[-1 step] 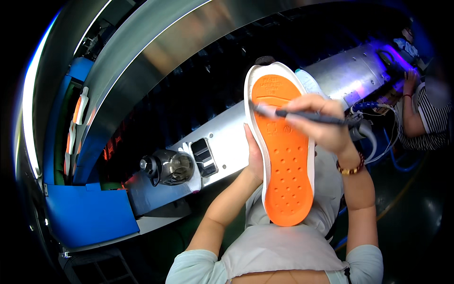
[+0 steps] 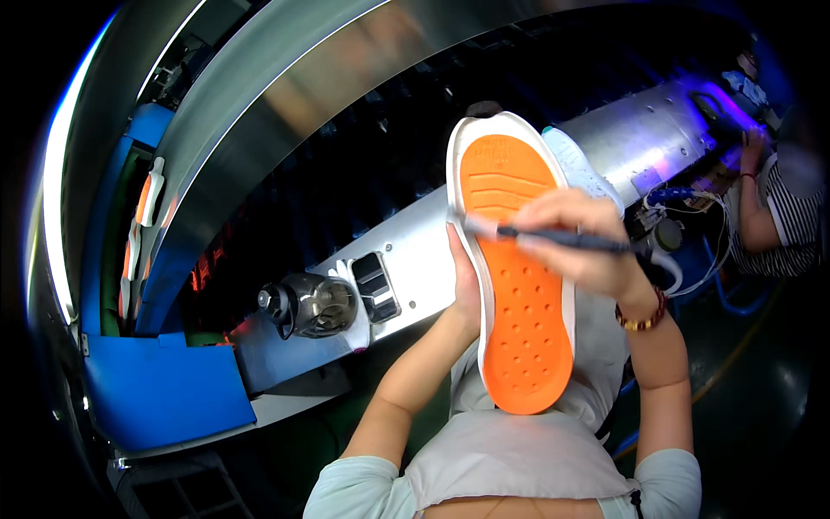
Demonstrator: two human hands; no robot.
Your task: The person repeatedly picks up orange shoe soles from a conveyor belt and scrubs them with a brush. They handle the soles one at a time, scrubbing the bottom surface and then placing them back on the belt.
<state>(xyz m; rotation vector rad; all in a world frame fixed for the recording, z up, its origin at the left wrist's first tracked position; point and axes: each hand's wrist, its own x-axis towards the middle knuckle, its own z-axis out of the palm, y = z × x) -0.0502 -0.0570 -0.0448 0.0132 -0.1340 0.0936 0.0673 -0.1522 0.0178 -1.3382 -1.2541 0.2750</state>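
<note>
A shoe sole [image 2: 524, 303] with an orange, dimpled inner face and a raised white rim stands lengthwise in front of me. My left hand [image 2: 464, 281] grips its left side; the thumb shows along the rim, while the other fingers are hidden behind. Across the sole, my right hand [image 2: 588, 246] holds a small brush [image 2: 478, 227] by its dark handle. The brush's pale tip lies at the left inner rim, a little above the sole's middle. A dark piece [image 2: 483, 109] shows behind the sole's far end.
A metal ledge [image 2: 424, 233] runs behind the sole, bearing a clear dark-lidded jug [image 2: 320, 304] and a black divided tray [image 2: 375, 286]. A pale shoe part [image 2: 581, 164] lies to the right. More soles [image 2: 147, 199] stand far left by a blue panel [image 2: 169, 389]. A co-worker [image 2: 778, 208] sits far right.
My right hand and the brush have moved slightly down and left along the left rim, uncovering the curved grooves. The left hand and sole have barely moved.
</note>
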